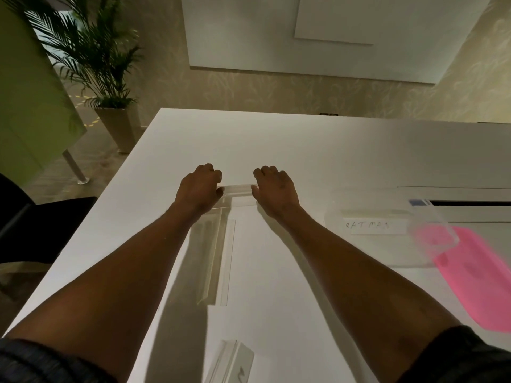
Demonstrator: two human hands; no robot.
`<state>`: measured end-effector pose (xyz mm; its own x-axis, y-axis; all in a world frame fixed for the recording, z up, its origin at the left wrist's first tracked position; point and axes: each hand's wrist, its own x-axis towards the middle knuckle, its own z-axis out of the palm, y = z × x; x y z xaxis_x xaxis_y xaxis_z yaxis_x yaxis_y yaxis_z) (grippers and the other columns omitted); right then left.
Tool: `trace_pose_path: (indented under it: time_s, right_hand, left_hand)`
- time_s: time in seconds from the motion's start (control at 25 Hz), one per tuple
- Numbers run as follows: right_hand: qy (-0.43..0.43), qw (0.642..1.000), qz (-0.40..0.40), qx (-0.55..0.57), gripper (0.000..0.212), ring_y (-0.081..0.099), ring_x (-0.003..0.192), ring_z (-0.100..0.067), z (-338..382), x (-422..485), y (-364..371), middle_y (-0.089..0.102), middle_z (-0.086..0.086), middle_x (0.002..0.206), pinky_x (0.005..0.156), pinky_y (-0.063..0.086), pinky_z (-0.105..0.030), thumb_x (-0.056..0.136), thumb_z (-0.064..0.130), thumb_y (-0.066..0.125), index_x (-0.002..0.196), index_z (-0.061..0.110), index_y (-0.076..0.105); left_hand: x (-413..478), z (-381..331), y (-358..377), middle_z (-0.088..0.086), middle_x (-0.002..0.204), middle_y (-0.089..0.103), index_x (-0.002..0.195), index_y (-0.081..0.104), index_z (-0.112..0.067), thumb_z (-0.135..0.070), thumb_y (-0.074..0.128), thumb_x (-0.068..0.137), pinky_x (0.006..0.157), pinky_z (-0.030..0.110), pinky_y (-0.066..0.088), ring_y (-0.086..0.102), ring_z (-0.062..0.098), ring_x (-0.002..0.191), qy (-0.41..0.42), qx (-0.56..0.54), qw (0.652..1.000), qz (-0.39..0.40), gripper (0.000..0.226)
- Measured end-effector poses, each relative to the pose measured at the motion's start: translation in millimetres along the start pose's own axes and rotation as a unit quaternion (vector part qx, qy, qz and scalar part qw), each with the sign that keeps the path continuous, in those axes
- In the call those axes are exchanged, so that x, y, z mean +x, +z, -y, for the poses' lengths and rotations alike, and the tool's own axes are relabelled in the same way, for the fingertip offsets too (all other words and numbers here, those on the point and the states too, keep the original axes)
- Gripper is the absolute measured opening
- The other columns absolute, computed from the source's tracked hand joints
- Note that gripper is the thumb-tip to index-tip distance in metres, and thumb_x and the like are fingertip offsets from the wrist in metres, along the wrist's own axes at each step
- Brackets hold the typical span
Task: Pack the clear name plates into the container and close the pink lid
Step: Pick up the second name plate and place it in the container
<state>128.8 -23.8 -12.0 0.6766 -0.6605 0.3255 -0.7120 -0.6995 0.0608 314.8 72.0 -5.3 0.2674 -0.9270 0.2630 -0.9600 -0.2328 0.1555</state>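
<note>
**Both hands on a clear name plate, white table**

Head view, looking fwd and down. The left hand (199, 186) and right hand (273, 186) sit side by side at mid-table (276, 145), fingers curled, each closed on one end of a clear name plate (238, 190) that spans the gap betw. them. Thumbs press the plate's near face; fingertips wrap over its far edge. Whether the plate is lifted or touching the table: cannot tell.

A second clear plate (218, 255) lies lengthwise on the table just below the held one, betw. the two forearms, nearer the left arm. A third clear plate (232, 363) lies at the near edge, partly cut off by the frame; a dark mark shows on it, illegible.

To the right, well apart from the hands, stands the clear container (367, 217), open, w/ a card reading "BATMAN" (369, 225) inside. The pink lid (475, 280) lies flat on the table, touching or just beside the container's right end; this area is blurred.

Background: potted palm (91, 59) at upper left; dark chair (41, 225) at left.
</note>
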Motion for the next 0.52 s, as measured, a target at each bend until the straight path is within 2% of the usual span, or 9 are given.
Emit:
trace_pose_path:
  time_s: [0.12,0.2,0.28,0.4,0.52]
  right_hand:
    - [-0.009,1.000,-0.007,-0.003,0.025,0.055,0.112,-0.026,5,6,16,0.062,-0.004,0.115,0.092,0.044,-0.038,0.101,0.028,0.049,0.119,0.012,0.057]
    - [-0.016,1.000,-0.005,-0.017,0.022,0.056,0.110,-0.026,9,9,25,0.063,-0.003,0.113,0.090,0.044,-0.038,0.100,0.026,0.051,0.116,0.013,0.059]
    - [-0.015,0.999,0.004,-0.042,0.016,0.057,0.104,-0.024,13,9,29,0.064,-0.001,0.106,0.086,0.046,-0.036,0.095,0.022,0.061,0.109,0.015,0.061]
    - [0.001,0.997,0.040,-0.068,0.029,0.058,0.096,-0.023,18,7,30,0.063,0.000,0.097,0.080,0.046,-0.033,0.076,0.008,0.075,0.101,0.017,0.062]
    - [-0.001,0.996,0.049,-0.072,0.044,0.059,0.090,-0.026,19,3,23,0.062,-0.003,0.090,0.077,0.046,-0.034,0.057,-0.004,0.076,0.095,0.014,0.062]
  left_hand:
    - [7,6,7,0.004,0.122,0.060,0.122,0.066,-0.017,-0.032,0.065,0.096,0.084,0.039,0.047,0.056,0.024,0.117,0.009,-0.006,1.000,0.028,0.030]
    - [11,7,11,0.004,0.121,0.061,0.123,0.067,-0.018,-0.033,0.065,0.096,0.086,0.038,0.046,0.057,0.025,0.116,0.018,-0.004,0.999,0.038,0.030]
    - [12,7,13,0.005,0.115,0.063,0.119,0.070,-0.019,-0.030,0.064,0.097,0.086,0.037,0.043,0.058,0.025,0.112,0.025,0.016,0.999,0.042,0.026]
    - [12,8,15,0.004,0.100,0.065,0.109,0.075,-0.021,-0.013,0.057,0.093,0.076,0.033,0.037,0.059,0.026,0.094,0.024,0.064,0.997,0.037,0.025]
    - [11,3,9,0.003,0.084,0.059,0.096,0.077,-0.020,-0.002,0.055,0.087,0.065,0.032,0.032,0.045,0.023,0.073,0.032,0.088,0.996,0.013,0.030]
